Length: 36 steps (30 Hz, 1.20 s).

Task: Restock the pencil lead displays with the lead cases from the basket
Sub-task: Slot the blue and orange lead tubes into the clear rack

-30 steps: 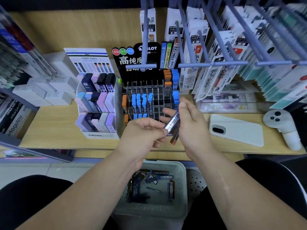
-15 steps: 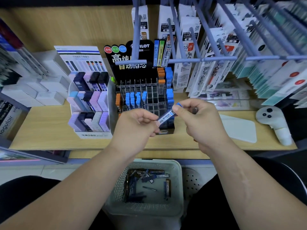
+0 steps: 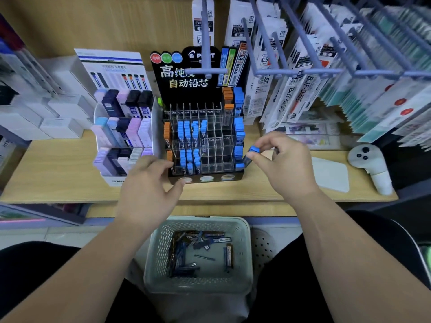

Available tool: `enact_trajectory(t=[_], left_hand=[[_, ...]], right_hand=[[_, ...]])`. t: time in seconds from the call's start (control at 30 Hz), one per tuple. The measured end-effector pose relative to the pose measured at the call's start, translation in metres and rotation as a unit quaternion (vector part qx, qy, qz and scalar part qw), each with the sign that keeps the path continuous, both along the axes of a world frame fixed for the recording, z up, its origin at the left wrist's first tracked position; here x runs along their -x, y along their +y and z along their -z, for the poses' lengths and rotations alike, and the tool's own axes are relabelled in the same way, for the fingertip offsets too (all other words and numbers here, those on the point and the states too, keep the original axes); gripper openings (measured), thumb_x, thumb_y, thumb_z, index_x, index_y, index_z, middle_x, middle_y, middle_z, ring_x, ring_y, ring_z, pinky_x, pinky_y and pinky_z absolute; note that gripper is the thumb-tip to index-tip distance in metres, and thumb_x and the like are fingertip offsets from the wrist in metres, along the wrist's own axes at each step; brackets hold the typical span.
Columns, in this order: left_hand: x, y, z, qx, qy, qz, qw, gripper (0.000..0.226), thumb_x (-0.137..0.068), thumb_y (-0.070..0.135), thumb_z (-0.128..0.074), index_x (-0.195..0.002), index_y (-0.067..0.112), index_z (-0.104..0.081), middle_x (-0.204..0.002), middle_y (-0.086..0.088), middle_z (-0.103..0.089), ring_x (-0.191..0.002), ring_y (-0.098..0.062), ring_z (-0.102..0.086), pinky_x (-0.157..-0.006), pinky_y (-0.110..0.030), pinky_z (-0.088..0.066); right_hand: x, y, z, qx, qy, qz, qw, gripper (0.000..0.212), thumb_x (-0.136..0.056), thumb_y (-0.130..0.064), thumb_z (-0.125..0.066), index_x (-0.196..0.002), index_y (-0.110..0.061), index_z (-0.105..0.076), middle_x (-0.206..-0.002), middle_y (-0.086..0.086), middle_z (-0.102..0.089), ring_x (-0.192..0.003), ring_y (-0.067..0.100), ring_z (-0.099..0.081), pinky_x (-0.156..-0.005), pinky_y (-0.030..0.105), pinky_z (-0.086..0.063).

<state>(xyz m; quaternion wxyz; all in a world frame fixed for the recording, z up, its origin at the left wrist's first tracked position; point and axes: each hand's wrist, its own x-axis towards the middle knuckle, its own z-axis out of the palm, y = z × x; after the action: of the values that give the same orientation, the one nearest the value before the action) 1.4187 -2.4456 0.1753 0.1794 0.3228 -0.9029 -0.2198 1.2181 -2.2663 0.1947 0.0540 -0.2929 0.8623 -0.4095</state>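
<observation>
- A blue-capped lead case (image 3: 249,155) is pinched between thumb and forefinger of the right hand (image 3: 283,163), just beside the right edge of the clear grid display (image 3: 205,141); that hand's fingers (image 3: 261,143) are closed narrowly on the case's cap end.
- The left hand (image 3: 149,183) is seen at the display's front left corner, fingers loosely spread and holding nothing that can be made out, the thumb near the black base.
- The case is held tilted. If it is brought to a cell at that angle, its lower end is likely to catch on a thin divider, and it could be knocked from the pinch.
- The rightmost column of the display is already filled with blue caps; a crowded cell could be forced and neighbouring cases pushed out of line.
- The cell labels are too small to be read here, so a wrong grade or width slot could be chosen.
- The display appears light and stands on the counter (image 3: 58,173); it could be shoved backward if it is not steadied by the left hand.
- A dropped case might fall past the counter edge in front of the display and miss the basket (image 3: 242,257), which sits below that edge with more lead cases (image 3: 198,248) lying in it.
</observation>
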Motion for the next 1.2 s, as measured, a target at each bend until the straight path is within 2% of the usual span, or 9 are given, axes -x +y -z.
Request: enact_trajectory(t=[0.13,0.27,0.4,0.53,0.63,0.73,0.9,1.1,1.2], left_hand=[[-0.005,-0.011,0.010,0.013,-0.017,0.022,1.000,0.051,-0.081,0.034,-0.078,-0.126,0.015,-0.064,-0.123,-0.006,-0.057,-0.099,-0.027,-0.062,-0.089,-0.040,-0.054],[-0.005,-0.014,0.014,0.006,0.004,0.023,1.000,0.051,-0.083,0.034,-0.076,-0.130,0.020,-0.059,-0.124,-0.003,-0.058,-0.091,-0.027,-0.064,-0.081,-0.039,-0.055],[0.001,-0.013,0.017,0.005,0.017,0.012,1.000,0.051,-0.085,0.036,-0.073,-0.132,0.021,-0.058,-0.113,-0.005,-0.065,-0.093,-0.027,-0.065,-0.079,-0.040,-0.055],[0.004,-0.013,0.018,-0.007,0.028,0.005,1.000,0.049,-0.086,0.035,-0.073,-0.131,0.020,-0.060,-0.097,-0.008,-0.069,-0.091,-0.025,-0.064,-0.076,-0.038,-0.054],[0.006,-0.014,0.020,-0.018,0.028,0.000,0.999,0.048,-0.086,0.036,-0.072,-0.131,0.021,-0.059,-0.090,-0.004,-0.071,-0.086,-0.025,-0.065,-0.074,-0.039,-0.056],[0.005,-0.015,0.021,-0.023,0.027,0.004,0.999,0.049,-0.086,0.037,-0.072,-0.131,0.022,-0.057,-0.100,0.000,-0.072,-0.080,-0.023,-0.067,-0.073,-0.039,-0.057],[0.004,-0.016,0.020,-0.037,0.020,0.007,0.999,0.050,-0.087,0.036,-0.072,-0.132,0.023,-0.055,-0.106,0.003,-0.071,-0.074,-0.018,-0.067,-0.074,-0.038,-0.058],[0.003,-0.014,0.018,-0.061,0.010,0.006,0.998,0.050,-0.087,0.037,-0.072,-0.132,0.025,-0.054,-0.110,0.004,-0.071,-0.073,-0.014,-0.067,-0.076,-0.036,-0.057],[0.002,-0.013,0.014,-0.062,0.004,0.001,0.998,0.050,-0.087,0.038,-0.071,-0.133,0.027,-0.053,-0.110,0.006,-0.070,-0.077,-0.014,-0.066,-0.076,-0.037,-0.057]], right_hand=[[-0.002,0.001,-0.009,0.021,-0.012,-0.049,0.998,0.009,-0.084,-0.016,-0.081,-0.088,-0.016,-0.073,-0.081,-0.015,-0.067,-0.055,-0.006,-0.051,-0.057,0.007,-0.033],[0.004,0.007,-0.016,0.014,-0.020,-0.046,0.999,0.013,-0.087,-0.019,-0.078,-0.088,-0.029,-0.069,-0.066,-0.034,-0.059,-0.049,0.009,-0.040,-0.056,0.017,-0.036],[0.011,0.014,-0.029,0.038,-0.015,-0.053,0.998,0.023,-0.088,-0.017,-0.077,-0.084,-0.035,-0.065,-0.058,-0.035,-0.054,-0.051,0.010,-0.034,-0.050,0.017,-0.033],[0.000,0.009,-0.024,0.004,-0.014,-0.097,0.995,0.022,-0.085,-0.015,-0.081,-0.083,-0.032,-0.066,-0.055,-0.034,-0.054,-0.060,0.039,-0.052,-0.060,0.036,-0.046],[0.002,0.004,-0.014,0.000,0.006,-0.089,0.996,0.013,-0.087,-0.017,-0.079,-0.089,-0.025,-0.069,-0.056,-0.038,-0.052,-0.050,0.021,-0.039,-0.056,0.029,-0.038],[0.006,0.001,-0.006,-0.004,0.016,-0.071,0.997,0.009,-0.088,-0.020,-0.078,-0.093,-0.023,-0.071,-0.065,-0.040,-0.055,-0.046,0.009,-0.038,-0.055,0.018,-0.035],[0.004,-0.009,0.012,-0.024,0.017,-0.089,0.996,0.013,-0.081,-0.015,-0.083,-0.089,-0.022,-0.075,-0.083,-0.009,-0.067,-0.061,-0.007,-0.051,-0.062,0.017,-0.034],[0.000,-0.013,0.022,-0.083,0.026,-0.073,0.994,0.021,-0.083,-0.015,-0.081,-0.096,-0.028,-0.071,-0.076,-0.009,-0.063,-0.065,-0.004,-0.051,-0.065,0.021,-0.037],[-0.005,-0.016,0.011,0.004,-0.104,-0.030,0.994,0.014,-0.093,-0.018,-0.070,-0.098,-0.028,-0.062,-0.069,-0.003,-0.052,-0.056,0.005,-0.042,-0.059,0.023,-0.035]])
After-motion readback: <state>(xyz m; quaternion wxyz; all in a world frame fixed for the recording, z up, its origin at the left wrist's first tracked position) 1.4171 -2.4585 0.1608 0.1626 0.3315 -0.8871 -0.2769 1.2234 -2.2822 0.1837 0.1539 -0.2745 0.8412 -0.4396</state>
